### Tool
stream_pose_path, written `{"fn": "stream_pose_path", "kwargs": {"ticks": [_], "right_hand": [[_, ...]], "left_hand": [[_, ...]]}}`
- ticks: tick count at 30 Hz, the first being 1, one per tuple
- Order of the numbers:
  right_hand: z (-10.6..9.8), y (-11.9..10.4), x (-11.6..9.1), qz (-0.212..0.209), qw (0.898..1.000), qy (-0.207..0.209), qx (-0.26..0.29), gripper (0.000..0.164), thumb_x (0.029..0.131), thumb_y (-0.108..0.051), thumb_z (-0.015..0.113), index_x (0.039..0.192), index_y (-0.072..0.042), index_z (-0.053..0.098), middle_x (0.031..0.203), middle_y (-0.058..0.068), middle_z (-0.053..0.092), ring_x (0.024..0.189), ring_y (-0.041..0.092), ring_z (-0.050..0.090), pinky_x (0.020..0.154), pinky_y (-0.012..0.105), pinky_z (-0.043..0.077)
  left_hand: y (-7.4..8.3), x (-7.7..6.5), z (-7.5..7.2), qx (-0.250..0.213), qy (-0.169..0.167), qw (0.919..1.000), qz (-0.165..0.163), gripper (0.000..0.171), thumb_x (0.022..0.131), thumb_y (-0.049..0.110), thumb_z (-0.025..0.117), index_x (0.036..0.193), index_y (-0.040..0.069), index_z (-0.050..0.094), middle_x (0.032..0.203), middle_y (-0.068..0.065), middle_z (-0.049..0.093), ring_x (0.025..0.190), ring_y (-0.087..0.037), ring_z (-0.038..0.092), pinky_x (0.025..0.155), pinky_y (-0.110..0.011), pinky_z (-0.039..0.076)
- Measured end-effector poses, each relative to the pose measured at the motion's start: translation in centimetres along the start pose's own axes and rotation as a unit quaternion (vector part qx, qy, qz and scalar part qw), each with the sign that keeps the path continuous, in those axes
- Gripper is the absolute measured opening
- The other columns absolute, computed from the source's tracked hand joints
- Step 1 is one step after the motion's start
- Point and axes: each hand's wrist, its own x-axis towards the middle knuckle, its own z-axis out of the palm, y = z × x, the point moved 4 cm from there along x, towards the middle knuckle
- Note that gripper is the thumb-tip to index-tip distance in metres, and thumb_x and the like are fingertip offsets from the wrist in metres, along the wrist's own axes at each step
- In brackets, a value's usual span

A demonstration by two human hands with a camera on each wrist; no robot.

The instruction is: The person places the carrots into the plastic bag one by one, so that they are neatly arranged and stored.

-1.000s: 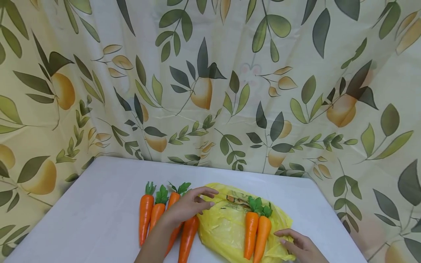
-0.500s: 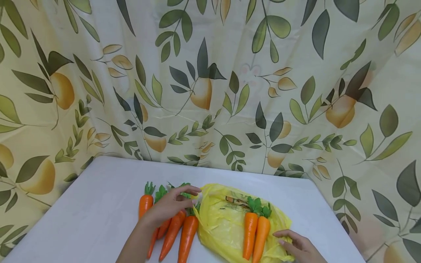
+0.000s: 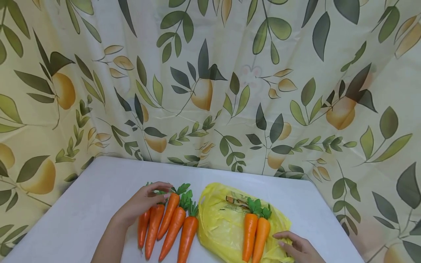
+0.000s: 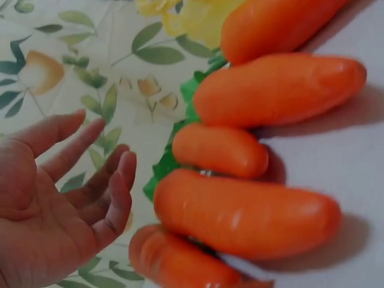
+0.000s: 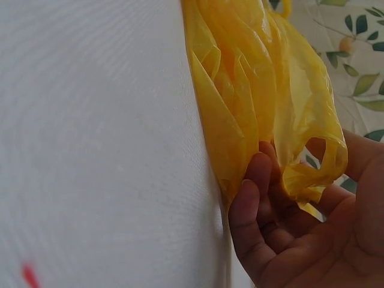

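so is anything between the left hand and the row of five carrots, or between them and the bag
Nothing visible stands between the left hand and the five carrots. The rightmost carrot of these lies between the other four and the bag; nothing visible blocks it.

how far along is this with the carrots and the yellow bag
Looks done: two orange, tapered, green-topped carrots lie on the crumpled yellow plastic bag.

In hand: the right hand's fingers hold the bag's edge; the left hand is empty, near the tops of the other carrots.

Probably left: five deeper orange, green-topped carrots on the white table, if they are meant to join the pair.
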Motion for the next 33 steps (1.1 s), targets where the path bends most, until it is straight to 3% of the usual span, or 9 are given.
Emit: {"fn": "stream_pose_path", "kwargs": {"ticks": [5,11,14,21,33], "right_hand": [[-0.1,0.0,0.1,0.012,1.0,0.008,0.0,0.043,0.107,-0.02,0.057,0.135,0.012,0.053,0.106,0.01,0.062,0.079,0.021,0.063,0.068,0.028,0.054],[0.0,0.3,0.1,0.012,1.0,0.002,0.014,0.045,0.106,-0.02,0.058,0.136,0.013,0.052,0.101,0.011,0.062,0.079,0.02,0.064,0.068,0.028,0.055],[-0.1,0.4,0.3,0.017,1.0,0.005,0.016,0.046,0.106,-0.022,0.059,0.135,0.012,0.053,0.101,0.01,0.062,0.08,0.02,0.063,0.068,0.027,0.054],[-0.2,0.6,0.4,0.018,1.0,0.006,0.003,0.047,0.106,-0.024,0.06,0.134,0.013,0.054,0.108,0.012,0.061,0.084,0.022,0.062,0.069,0.028,0.053],[0.1,0.5,0.6,0.013,1.0,-0.004,0.014,0.047,0.106,-0.023,0.059,0.134,0.014,0.052,0.102,0.011,0.06,0.082,0.021,0.064,0.069,0.028,0.055]], "left_hand": [[-0.9,-0.6,-1.7,0.036,0.038,0.9984,-0.02,0.037,0.1,0.017,0.069,0.135,0.007,0.066,0.134,-0.016,0.06,0.108,-0.032,0.063,0.088,-0.043,0.054],[-1.6,-0.9,-3.0,0.041,0.054,0.997,-0.036,0.038,0.099,0.018,0.069,0.135,0.005,0.065,0.13,-0.016,0.061,0.099,-0.029,0.063,0.082,-0.04,0.054],[-1.9,-1.1,-3.7,0.041,0.067,0.9965,-0.03,0.038,0.101,0.019,0.068,0.135,0.004,0.064,0.134,-0.018,0.06,0.102,-0.029,0.063,0.084,-0.04,0.054],[-3.3,-1.8,-5.3,0.037,0.105,0.9919,-0.062,0.037,0.102,0.019,0.066,0.136,0.004,0.064,0.137,-0.017,0.059,0.11,-0.029,0.062,0.087,-0.039,0.055],[-5.1,-2.1,-6.3,0.05,0.112,0.9887,-0.086,0.04,0.1,0.015,0.065,0.137,0.001,0.061,0.131,-0.017,0.061,0.101,-0.026,0.063,0.082,-0.039,0.055]]}}
